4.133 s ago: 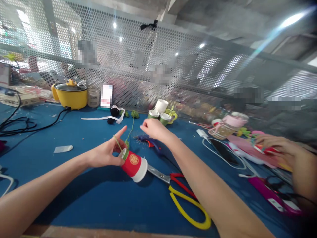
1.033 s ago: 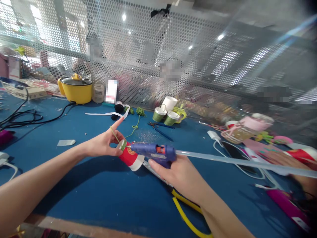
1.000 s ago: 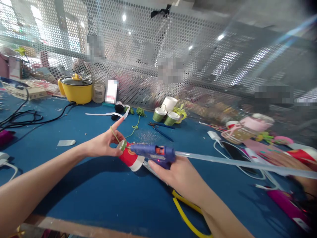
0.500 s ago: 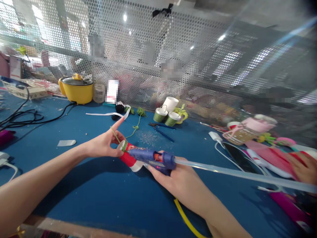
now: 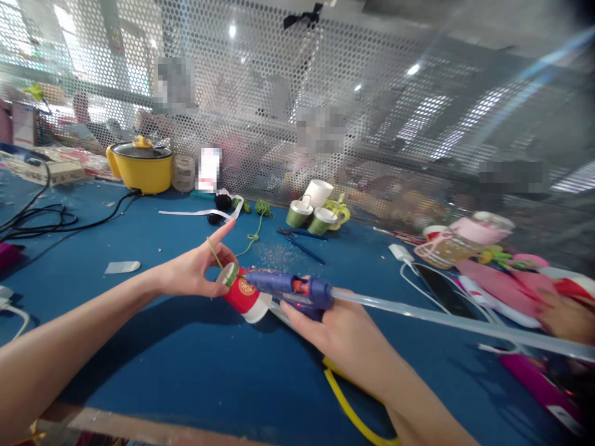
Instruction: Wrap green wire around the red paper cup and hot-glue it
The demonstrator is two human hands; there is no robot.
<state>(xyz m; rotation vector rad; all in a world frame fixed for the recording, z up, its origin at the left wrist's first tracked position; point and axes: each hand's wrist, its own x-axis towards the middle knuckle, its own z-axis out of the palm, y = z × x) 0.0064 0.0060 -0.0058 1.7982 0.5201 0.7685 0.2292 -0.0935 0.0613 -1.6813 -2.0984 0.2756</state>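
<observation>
The left hand (image 5: 195, 275) pinches the rim of a red paper cup (image 5: 244, 296) lying tilted on the blue bench (image 5: 186, 365), with green cord (image 5: 214, 254) over the index finger. The right hand (image 5: 341, 331) grips a purple glue gun (image 5: 290, 289), nozzle at the rim. Hot glue could burn the left fingers (image 5: 218, 288) so close by, or drip and string across the cup.

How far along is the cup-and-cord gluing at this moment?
Done: two green-wrapped cups stand by the mesh. In hand: left hand pins green cord on the red cup; right hand aims the glue gun at its end. Left: the red side remains bare.
</observation>
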